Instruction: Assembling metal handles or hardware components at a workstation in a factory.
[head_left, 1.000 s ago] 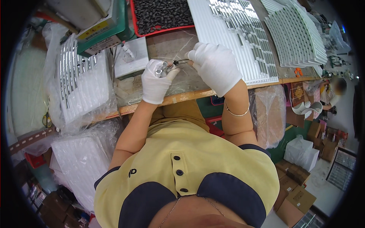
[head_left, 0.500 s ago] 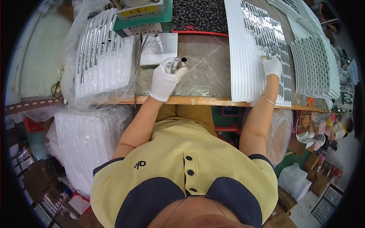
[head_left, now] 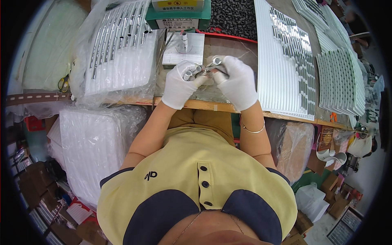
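My gloved left hand (head_left: 178, 86) is closed round a few short shiny metal tubes (head_left: 188, 74), their open ends pointing up and away from me. Close against it, my gloved right hand (head_left: 240, 83) pinches another metal tube (head_left: 216, 61) whose round end faces up. The fingertips of both gloves almost meet, and the lower parts of the tubes are hidden by them. Just beyond my hands stands a metal block (head_left: 194, 55) with an upright metal post (head_left: 184, 41) on it, below a green machine head (head_left: 204, 16).
Black small fittings (head_left: 232, 20) fill a red-edged tray at the back. Right of my hands lies a white ribbed tray (head_left: 267, 73) with rows of tubes (head_left: 294, 41). Another bagged white tray (head_left: 118, 75) with long tubes lies left, near scissors (head_left: 63, 83). A wooden edge (head_left: 208, 105) borders the bench.
My right hand has come from the right-hand ribbed tray to the left hand, bringing a tube. My left hand stays near the metal block with its tubes. The view has shifted slightly.
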### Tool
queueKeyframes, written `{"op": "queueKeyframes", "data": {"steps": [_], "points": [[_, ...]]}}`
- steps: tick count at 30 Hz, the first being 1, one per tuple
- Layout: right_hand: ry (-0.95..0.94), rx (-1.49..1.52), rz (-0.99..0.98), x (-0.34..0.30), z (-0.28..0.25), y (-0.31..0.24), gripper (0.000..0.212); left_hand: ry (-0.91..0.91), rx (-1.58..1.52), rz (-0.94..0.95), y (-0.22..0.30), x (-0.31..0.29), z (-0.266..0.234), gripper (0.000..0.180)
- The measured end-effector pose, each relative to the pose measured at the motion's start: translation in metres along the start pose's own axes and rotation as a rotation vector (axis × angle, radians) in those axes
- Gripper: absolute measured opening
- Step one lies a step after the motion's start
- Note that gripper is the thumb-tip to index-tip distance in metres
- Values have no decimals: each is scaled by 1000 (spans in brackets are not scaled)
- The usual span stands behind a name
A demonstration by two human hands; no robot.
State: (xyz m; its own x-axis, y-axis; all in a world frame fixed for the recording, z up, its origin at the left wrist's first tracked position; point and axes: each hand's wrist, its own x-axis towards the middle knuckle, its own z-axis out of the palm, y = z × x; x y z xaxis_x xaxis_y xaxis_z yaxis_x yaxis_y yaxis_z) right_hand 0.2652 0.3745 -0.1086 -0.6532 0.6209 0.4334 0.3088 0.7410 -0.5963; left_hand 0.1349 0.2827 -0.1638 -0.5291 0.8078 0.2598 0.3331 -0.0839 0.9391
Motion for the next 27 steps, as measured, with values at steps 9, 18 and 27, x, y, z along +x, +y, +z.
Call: {"op": "queueKeyframes", "data": {"steps": [9, 18, 27], "points": [[-39, 150, 159, 4, 30, 18, 22, 147, -80, -52, -8, 13, -5, 41], [-55, 83, 273, 65, 90, 33, 26, 52, 584, -113, -46, 85, -49, 52], [-160, 68, 317, 68, 103, 31, 41, -213, -718, -428, 7, 14, -78, 23]]}}
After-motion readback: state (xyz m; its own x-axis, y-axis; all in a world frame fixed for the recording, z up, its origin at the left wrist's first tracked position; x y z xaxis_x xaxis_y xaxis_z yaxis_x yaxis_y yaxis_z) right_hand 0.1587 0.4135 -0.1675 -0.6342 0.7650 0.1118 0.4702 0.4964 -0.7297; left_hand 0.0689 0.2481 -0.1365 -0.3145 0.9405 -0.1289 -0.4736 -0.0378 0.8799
